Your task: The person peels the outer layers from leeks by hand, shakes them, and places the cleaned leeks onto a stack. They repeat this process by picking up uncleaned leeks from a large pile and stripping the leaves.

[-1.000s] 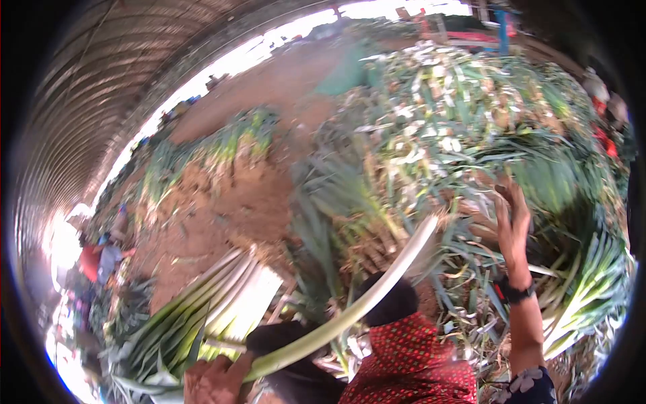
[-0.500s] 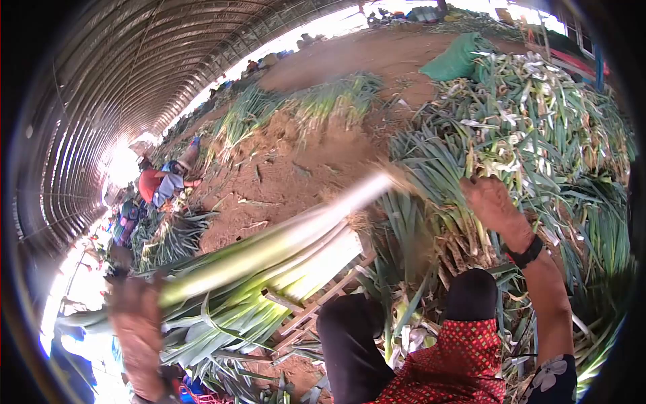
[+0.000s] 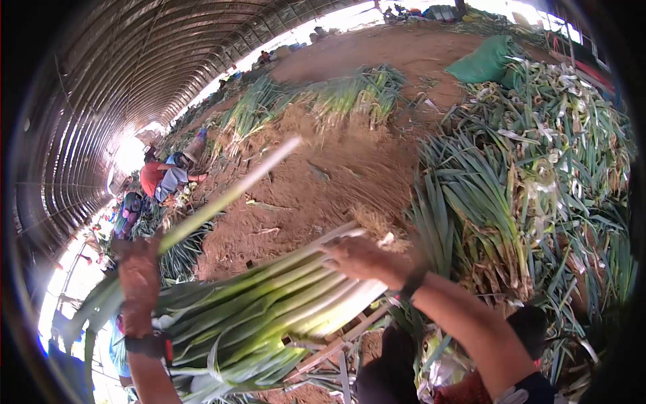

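Note:
My left hand (image 3: 139, 283) is wrapped round a single leek (image 3: 222, 207), its pale end raised and pointing up to the right. The leek's green leaves hang down behind my wrist. Below it, several leeks (image 3: 269, 303) lie side by side on a slatted wooden rack (image 3: 336, 347), white ends to the right and leaves to the left. My right hand (image 3: 356, 259) is at the white ends of this bundle, its fingers curled over a stem. Roots (image 3: 377, 219) show just beyond its knuckles. The fingertips are partly hidden.
To the right is a big heap of leeks (image 3: 478, 195) with loose trimmings. A green sack (image 3: 481, 60) lies behind it. More leeks (image 3: 356, 94) lie on the brown earth floor (image 3: 323, 175). A person in a red top (image 3: 151, 178) sits at the left under the arched roof.
My right hand has moved left from the heap onto the white ends of the bundle. The leek in my left hand has swung up and left, away from the bundle.

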### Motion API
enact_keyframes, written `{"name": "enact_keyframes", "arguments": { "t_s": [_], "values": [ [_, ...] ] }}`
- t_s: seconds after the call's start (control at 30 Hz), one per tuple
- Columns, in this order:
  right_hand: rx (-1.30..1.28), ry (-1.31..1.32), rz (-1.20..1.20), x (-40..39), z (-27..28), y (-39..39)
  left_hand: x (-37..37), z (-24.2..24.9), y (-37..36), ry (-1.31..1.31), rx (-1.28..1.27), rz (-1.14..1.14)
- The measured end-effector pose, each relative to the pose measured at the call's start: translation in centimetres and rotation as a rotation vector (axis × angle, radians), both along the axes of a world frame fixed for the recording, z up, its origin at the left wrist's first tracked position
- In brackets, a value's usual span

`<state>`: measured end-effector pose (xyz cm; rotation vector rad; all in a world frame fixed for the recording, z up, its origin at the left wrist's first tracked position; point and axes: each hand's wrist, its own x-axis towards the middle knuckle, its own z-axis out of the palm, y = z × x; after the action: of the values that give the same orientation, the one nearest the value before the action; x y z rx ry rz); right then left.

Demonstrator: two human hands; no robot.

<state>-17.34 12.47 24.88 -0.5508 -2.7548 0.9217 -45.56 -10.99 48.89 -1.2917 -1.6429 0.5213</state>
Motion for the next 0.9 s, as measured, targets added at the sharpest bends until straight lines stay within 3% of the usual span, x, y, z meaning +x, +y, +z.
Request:
{"name": "enact_keyframes", "arguments": {
  "t_s": [0.03, 0.1, 0.13, 0.23, 0.27, 0.5, 0.73, 0.9],
  "values": [
    [0.069, 0.08, -0.019, -1.9, -1.0, 0.2, -0.8, -2.1, 1.1, -0.001, 0.003, 0.006],
    [0.277, 0.273, -0.081, -5.9, -4.7, 0.7, -1.9, -5.7, 3.1, -0.317, -0.09, -0.003],
    [0.415, 0.384, -0.126, -8.0, -7.4, 1.2, -1.8, -6.8, 4.2, -0.322, -0.099, 0.0],
    [0.24, 0.291, -0.155, -9.4, -10.0, 0.9, -1.5, -9.3, 6.4, -0.661, -0.286, 0.148],
    [0.123, 0.245, -0.186, -9.4, -10.2, 0.6, -1.5, -9.9, 6.8, -0.667, -0.291, 0.158],
    [0.268, 0.407, -0.302, -9.1, -11.0, -0.2, -2.2, -15.1, 8.5, -0.76, -0.542, 0.178],
    [0.238, 0.401, -0.33, -8.7, -10.4, -0.5, -1.7, -15.1, 9.4, -1.043, -0.544, 0.339],
    [0.232, 0.482, -0.356, -8.6, -10.6, -0.4, -1.3, -16.4, 8.5, -1.027, -0.502, 0.292]
  ]
}}
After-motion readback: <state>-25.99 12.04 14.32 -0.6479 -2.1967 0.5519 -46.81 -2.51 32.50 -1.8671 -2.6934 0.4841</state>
